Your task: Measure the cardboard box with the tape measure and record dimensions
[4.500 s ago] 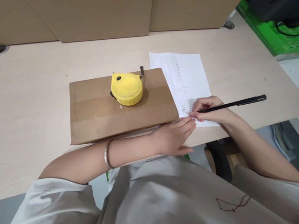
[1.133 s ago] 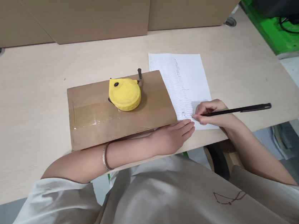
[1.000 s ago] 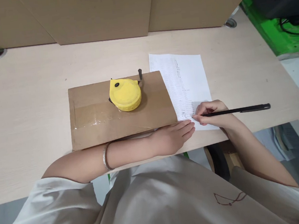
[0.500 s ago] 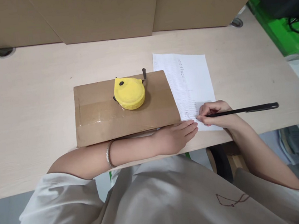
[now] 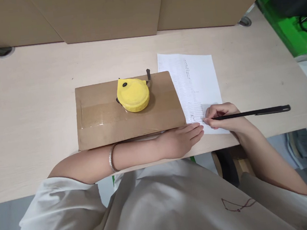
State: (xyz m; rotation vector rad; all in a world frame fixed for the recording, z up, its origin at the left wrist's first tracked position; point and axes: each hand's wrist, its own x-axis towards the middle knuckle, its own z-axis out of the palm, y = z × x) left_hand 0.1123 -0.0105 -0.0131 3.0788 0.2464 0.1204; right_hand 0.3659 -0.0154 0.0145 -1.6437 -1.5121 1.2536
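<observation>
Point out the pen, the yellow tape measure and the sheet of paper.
pen [image 5: 253,112], head view, mid-barrel.
yellow tape measure [image 5: 133,94], head view, top face.
sheet of paper [image 5: 201,76], head view, bare upper part.

Desk [image 5: 30,106] lies open left; cardboard box [image 5: 101,124] blocks the middle.

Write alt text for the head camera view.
The right hand holds a black pen to a printed sheet on a desk; the left hand lies beside a cardboard box bearing a yellow tape measure.
</observation>
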